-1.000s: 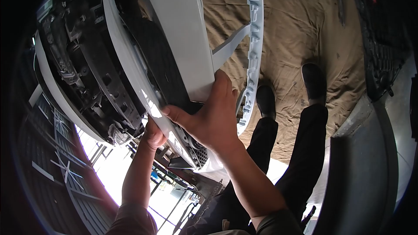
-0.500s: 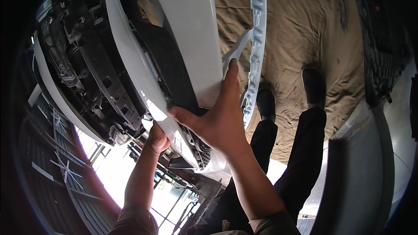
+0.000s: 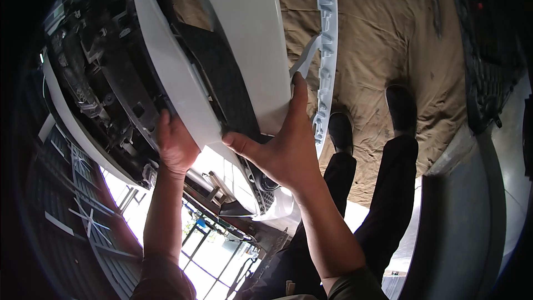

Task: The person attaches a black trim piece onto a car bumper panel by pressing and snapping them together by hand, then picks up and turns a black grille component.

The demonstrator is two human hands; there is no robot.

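Setting: workshop interior, tan cloth spread rumpled over the floor, bright window panes at the lower edge of view.

Item one: white bumper cover, between the person's two hands, beside the exposed front end of a vehicle. A dark inset runs lengthwise between its white bands.

Change noted: the left hand now lies further up along the outer white band, with more of its back in sight; the right hand keeps its place on the opposite side. By my judgement, this puts support on both flanks of the piece, more nearly opposite each other.

Hand, left: fingers partly extended, against the band's outer edge; how firmly it closes there cannot be told.

Hand, right: thumb and fingers spread wide, holding the cover across its width, thumb near the inset, fingertips at the far white edge.

Adjacent: white toothed strip, running along the far side, over the cloth.

Outlying: two dark shoes on the cloth; black slatted part at the right margin.
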